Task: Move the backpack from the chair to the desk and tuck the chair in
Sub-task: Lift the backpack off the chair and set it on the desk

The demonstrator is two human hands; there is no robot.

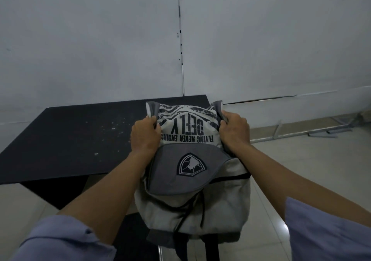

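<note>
A grey and off-white backpack with black lettering and a shield badge hangs in the air between my arms. Its far end reaches over the right part of the black desk; its near end hangs over the chair. My left hand grips the bag's left side and my right hand grips its right side, both at the far end. Under the bag only the dark chair seat and a bit of metal frame show. The rest of the chair is hidden.
The desk stands against a pale wall with a vertical seam. Its top carries white specks. Light tiled floor lies to the right, with metal bars lying along the wall base.
</note>
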